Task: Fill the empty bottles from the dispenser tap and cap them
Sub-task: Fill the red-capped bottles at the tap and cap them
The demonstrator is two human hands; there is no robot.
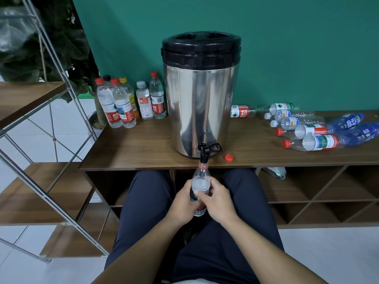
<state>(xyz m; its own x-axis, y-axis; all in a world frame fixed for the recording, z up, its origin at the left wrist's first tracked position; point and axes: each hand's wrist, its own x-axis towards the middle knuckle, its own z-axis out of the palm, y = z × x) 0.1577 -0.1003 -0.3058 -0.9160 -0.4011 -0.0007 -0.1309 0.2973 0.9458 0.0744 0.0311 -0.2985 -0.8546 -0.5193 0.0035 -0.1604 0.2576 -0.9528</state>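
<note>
Your left hand and right hand both gripped the bottle, its mouth under the tap past the tabletop's front edge. It looked about half full, though glare blurred the level. Its cap lay nearby. Six filled bottles stood back left; several empties waited right.

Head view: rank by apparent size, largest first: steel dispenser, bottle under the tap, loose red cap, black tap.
1. Steel dispenser
2. Bottle under the tap, gripped by both hands; nearer the camera, so it looks inflated
3. Black tap
4. Loose red cap
</note>
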